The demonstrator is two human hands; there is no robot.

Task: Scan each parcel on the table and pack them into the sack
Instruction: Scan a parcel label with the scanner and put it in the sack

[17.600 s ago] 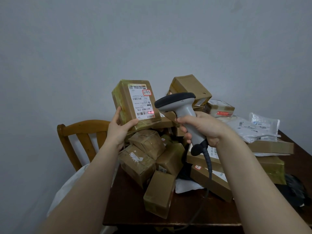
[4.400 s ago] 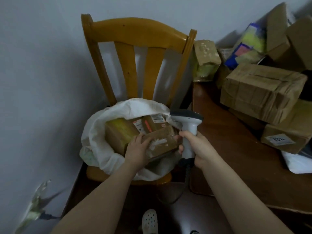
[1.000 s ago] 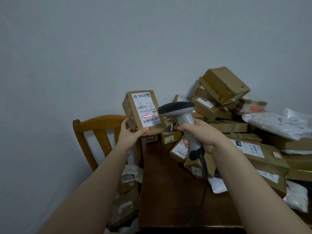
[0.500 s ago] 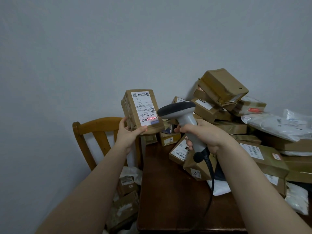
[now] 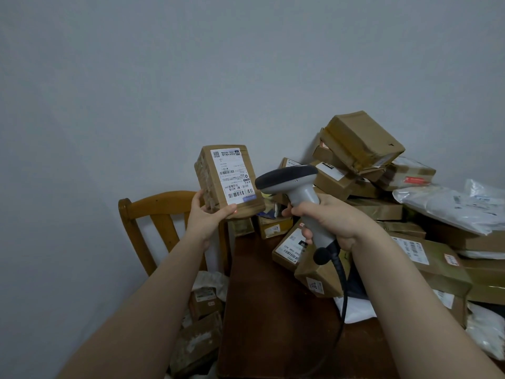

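My left hand (image 5: pixel 209 216) grips a small brown parcel (image 5: pixel 210 179) by its lower end, held upright with its white barcode label facing me. My right hand (image 5: pixel 332 218) holds the grey handheld scanner (image 5: pixel 293 184) by its handle, its dark head just right of the parcel and pointed at the label. No red scan line shows on the label. The white sack (image 5: pixel 216 280) sits on the chair seat below, with several brown parcels (image 5: pixel 203 300) inside it. A heap of parcels (image 5: pixel 355 149) covers the back and right of the table.
A wooden chair (image 5: pixel 153 206) stands left of the dark wooden table (image 5: pixel 273 324). White plastic mailers (image 5: pixel 448 206) lie on the pile at the right. The scanner's black cable (image 5: pixel 343 291) hangs down over the table. A grey wall is behind.
The red scan line seen on the label half a second ago is gone. The parcel and scanner stay at about the same height, with the scanner a little closer to the parcel.
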